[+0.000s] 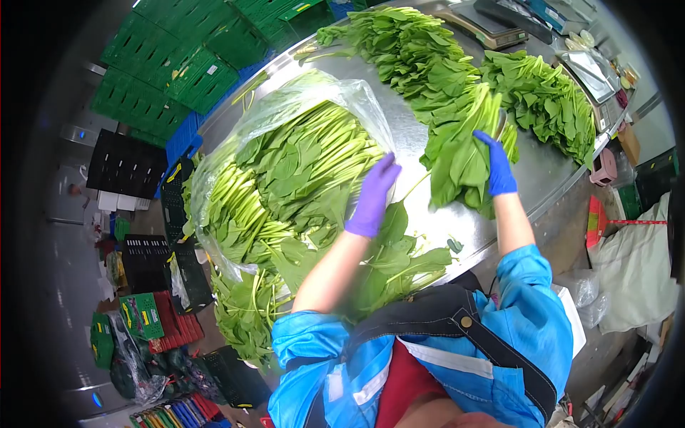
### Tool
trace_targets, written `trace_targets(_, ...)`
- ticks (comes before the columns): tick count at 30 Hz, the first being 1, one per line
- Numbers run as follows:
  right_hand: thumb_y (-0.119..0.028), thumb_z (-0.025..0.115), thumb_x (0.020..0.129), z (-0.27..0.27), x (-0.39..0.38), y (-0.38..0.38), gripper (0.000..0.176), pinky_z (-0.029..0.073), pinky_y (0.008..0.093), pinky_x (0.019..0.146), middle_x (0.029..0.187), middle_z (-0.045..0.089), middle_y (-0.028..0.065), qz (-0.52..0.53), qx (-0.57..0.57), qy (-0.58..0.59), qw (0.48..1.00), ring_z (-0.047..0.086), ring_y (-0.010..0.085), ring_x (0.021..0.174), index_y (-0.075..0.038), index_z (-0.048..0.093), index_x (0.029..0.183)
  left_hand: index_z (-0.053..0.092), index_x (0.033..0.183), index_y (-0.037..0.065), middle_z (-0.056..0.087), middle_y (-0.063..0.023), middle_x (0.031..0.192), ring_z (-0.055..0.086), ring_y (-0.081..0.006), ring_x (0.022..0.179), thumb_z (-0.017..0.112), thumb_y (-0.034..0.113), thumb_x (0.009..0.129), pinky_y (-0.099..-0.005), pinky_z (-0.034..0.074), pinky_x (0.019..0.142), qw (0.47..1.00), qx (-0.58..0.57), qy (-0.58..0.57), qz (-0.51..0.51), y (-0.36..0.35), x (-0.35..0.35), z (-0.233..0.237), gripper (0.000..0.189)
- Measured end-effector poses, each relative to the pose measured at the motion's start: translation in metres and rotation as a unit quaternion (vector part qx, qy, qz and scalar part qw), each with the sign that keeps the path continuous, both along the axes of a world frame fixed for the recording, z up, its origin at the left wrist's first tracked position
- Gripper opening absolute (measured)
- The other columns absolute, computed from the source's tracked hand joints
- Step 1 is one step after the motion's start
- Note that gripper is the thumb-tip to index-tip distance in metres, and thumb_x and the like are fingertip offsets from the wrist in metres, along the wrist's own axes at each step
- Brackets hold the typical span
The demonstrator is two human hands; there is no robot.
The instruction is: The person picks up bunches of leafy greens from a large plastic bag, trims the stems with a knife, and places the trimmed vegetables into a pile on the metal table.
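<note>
My left hand (pixel 374 195), in a purple glove, is at the right edge of a large clear plastic bag (pixel 370 107) filled with leafy green stalks (pixel 292 164). Its fingers are together, and what they may hold is too small to make out. My right hand (pixel 497 162), also gloved, grips the right side of a bunch of greens (pixel 460 160) at the lower end of a long row of bunches (pixel 421 64). Loose leaves (pixel 392 260) lie near my left forearm at the table's front edge.
Another row of greens (pixel 546 103) lies at the right of the metal table (pixel 412 139). Scales (pixel 485 28) stand at the back right. Green crates (pixel 168 60) are stacked at the back left. Black crates (pixel 187 274) stand beside the table's left edge.
</note>
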State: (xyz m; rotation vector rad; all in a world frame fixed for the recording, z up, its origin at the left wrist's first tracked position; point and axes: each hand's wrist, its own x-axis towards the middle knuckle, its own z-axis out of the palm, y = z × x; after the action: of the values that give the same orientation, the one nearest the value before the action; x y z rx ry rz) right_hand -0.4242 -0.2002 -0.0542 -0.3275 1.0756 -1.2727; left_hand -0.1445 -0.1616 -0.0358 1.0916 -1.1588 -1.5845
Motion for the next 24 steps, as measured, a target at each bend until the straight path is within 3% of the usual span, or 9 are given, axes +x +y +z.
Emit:
trace_targets(1,-0.024,0.066,0.077,-0.036,-0.026,-0.024,0.042,0.054,0.035,0.073,0.093,0.066,0.0128,-0.009,-0.011,0.084,0.996,0.065,0.0242,0.079,0.0,0.058,0.111,0.046,0.132,0.007,0.041,-0.0091,0.138,0.037,-0.0159,0.127,0.06,0.025,0.085,-0.0334,0.031,0.103,1.0,0.001,0.0,0.0,0.006,-0.002,-0.012,0.052)
trace_targets(3,-0.028,0.068,0.076,-0.095,-0.069,-0.057,0.049,0.052,0.0349,0.076,0.099,0.065,0.0128,-0.022,-0.047,0.286,0.957,0.064,0.0243,0.085,0.003,0.057,0.113,0.044,0.132,0.005,0.041,-0.014,0.138,0.039,-0.0223,0.127,0.063,0.031,0.083,-0.0369,0.032,0.103,0.938,-0.136,-0.278,-0.159,0.021,-0.011,-0.037,0.059)
trace_targets(5,-0.031,0.069,0.076,-0.112,-0.093,-0.059,0.055,0.051,0.0361,0.077,0.104,0.064,0.0146,-0.024,-0.027,0.344,0.938,0.064,0.0269,0.088,0.003,0.055,0.116,0.044,0.13,0.001,0.039,-0.0258,0.135,0.04,-0.0365,0.124,0.066,0.041,0.078,-0.0407,0.03,0.105,0.865,-0.279,-0.38,-0.173,0.034,-0.012,-0.084,0.069)
trace_targets(7,-0.034,0.07,0.075,-0.103,-0.092,-0.062,0.061,0.05,0.0372,0.078,0.109,0.063,0.0164,-0.026,-0.008,0.401,0.915,0.064,0.0296,0.092,0.004,0.053,0.119,0.044,0.13,0.001,0.034,-0.0266,0.138,0.033,-0.0404,0.127,0.07,0.043,0.072,-0.0457,0.029,0.105,0.832,-0.312,-0.423,-0.179,0.044,-0.009,-0.104,0.076)
trace_targets(9,-0.039,0.07,0.074,-0.074,-0.081,-0.049,0.067,0.05,0.0404,0.077,0.112,0.061,0.0206,-0.06,0.047,0.75,0.657,0.062,0.0351,0.095,0.001,0.049,0.124,0.043,0.131,0.001,0.027,-0.0284,0.141,0.026,-0.0434,0.13,0.072,0.045,0.068,-0.0514,0.027,0.104,0.775,-0.291,-0.516,-0.219,0.053,-0.008,-0.11,0.081)
trace_targets(10,-0.037,0.066,0.077,-0.044,-0.058,-0.035,0.064,0.05,0.0425,0.076,0.109,0.06,0.0228,-0.056,0.003,0.795,0.604,0.061,0.0375,0.094,-0.005,0.046,0.129,0.044,0.129,-0.002,0.031,-0.0322,0.137,0.031,-0.0472,0.126,0.072,0.045,0.067,-0.048,0.027,0.106,0.765,-0.301,-0.531,-0.206,0.06,-0.006,-0.108,0.083)
trace_targets(15,-0.013,0.057,0.076,-0.035,0.062,0.011,0.031,0.05,0.0429,0.069,0.096,0.064,0.0151,0.164,-0.266,0.702,0.64,0.063,0.0341,0.079,-0.016,0.062,0.107,0.045,0.127,-0.003,0.031,-0.0319,0.137,0.032,-0.047,0.126,0.073,0.042,0.067,-0.0475,0.028,0.105,0.769,-0.271,-0.542,-0.204,0.071,-0.005,-0.127,0.081)
trace_targets(20,-0.003,0.053,0.072,-0.141,0.104,0.035,0.021,0.048,0.0437,0.065,0.086,0.061,0.0145,0.246,-0.226,0.751,0.57,0.062,0.0325,0.072,-0.009,0.063,0.088,0.048,0.121,-0.003,0.034,-0.0274,0.137,0.037,-0.0425,0.123,0.072,0.034,0.069,-0.0461,0.032,0.103,0.77,-0.238,-0.538,-0.248,0.085,0.013,-0.122,0.068)
trace_targets(24,-0.008,0.055,0.071,-0.144,0.101,0.069,0.013,0.048,0.0445,0.063,0.077,0.061,0.0137,0.312,-0.287,0.675,0.605,0.061,0.0323,0.069,-0.01,0.064,0.08,0.052,0.117,0.0,0.046,-0.0199,0.127,0.046,-0.037,0.114,0.068,0.024,0.07,-0.0439,0.038,0.096,0.793,-0.271,-0.492,-0.236,0.12,0.046,-0.131,0.054)
